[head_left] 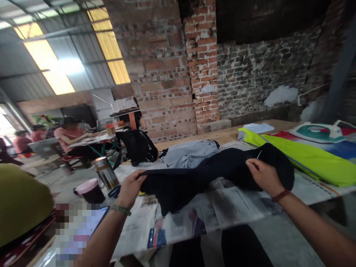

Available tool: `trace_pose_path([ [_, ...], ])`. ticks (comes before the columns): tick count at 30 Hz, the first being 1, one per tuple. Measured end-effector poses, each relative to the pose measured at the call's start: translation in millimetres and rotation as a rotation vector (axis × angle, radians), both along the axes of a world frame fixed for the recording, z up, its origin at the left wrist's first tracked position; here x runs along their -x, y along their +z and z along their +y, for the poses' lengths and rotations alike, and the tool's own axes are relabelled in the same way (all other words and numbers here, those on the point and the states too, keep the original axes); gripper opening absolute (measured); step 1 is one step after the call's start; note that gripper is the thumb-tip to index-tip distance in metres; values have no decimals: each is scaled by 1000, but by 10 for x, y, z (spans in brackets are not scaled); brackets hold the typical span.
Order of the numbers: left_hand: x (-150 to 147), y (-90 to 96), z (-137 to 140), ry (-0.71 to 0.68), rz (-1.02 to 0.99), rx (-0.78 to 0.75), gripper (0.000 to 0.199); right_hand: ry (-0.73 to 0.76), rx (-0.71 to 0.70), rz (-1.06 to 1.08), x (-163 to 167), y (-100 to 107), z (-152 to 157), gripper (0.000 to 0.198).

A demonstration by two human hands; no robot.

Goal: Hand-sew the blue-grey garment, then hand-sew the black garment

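A piece of dark navy cloth [178, 181], its exact garment kind unclear, stretches across the newspaper-covered table between my hands. My left hand [130, 189] is closed, pinching the cloth's left end at its upper edge. Over the right part of the cloth, my right hand [263, 176] pinches a thin, pale sewing needle [259, 154], which points up from the fingertips. Any thread on it is too fine to see. Behind the cloth lies a folded light grey garment [189, 152].
A steel tumbler [107, 172], a pink-lidded cup [91, 190] and dark-handled scissors [114, 192] are on the left. A black backpack [139, 146] sits behind. On the right are a neon yellow garment [308, 157] and an iron [317, 132]. Other people sit at far-left tables.
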State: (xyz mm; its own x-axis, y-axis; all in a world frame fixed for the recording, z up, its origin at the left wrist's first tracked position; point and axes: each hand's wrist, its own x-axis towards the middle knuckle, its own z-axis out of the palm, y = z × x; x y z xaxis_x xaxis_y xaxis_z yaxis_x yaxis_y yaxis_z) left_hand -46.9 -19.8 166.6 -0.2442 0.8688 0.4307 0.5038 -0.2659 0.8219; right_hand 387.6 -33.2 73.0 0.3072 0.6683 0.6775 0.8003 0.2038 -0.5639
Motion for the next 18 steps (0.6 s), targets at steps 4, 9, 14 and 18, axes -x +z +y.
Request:
trace_pose_path([
  [4,-2,427,100,87,-6,-66,23,-13,-49,33,-36,300,141,29],
  [9,-10,448,229,81,46,6,17,1,-13,54,-81,331,177,28],
  [14,45,-88,354,90,125,191,8,83,98,65,66,-77,293,27],
  [18,133,-622,419,232,202,236,12,157,238,87,263,-687,366,29],
])
